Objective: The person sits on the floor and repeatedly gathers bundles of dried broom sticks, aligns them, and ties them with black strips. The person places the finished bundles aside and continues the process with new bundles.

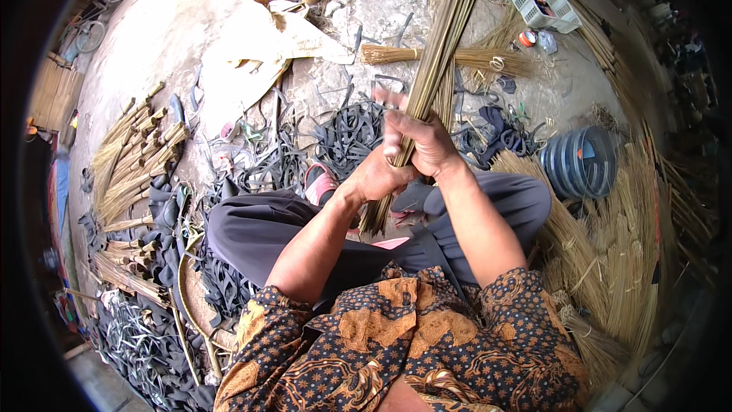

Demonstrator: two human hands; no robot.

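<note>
Item: one long bundle of thin olive-brown sticks point(442, 42), which slanted from the centre of the frame to its top edge. Left hand point(381, 173): its fingers were closed round the lower part. Right hand point(427, 141): its fingers were wrapped just above, some tips blurred. Seemingly done: a straw-coloured banded bundle point(385, 54), upper centre, and pale tan tied bundles point(568, 233), lower right. Seemingly left: the held bundle, on which I saw no tie.
</note>
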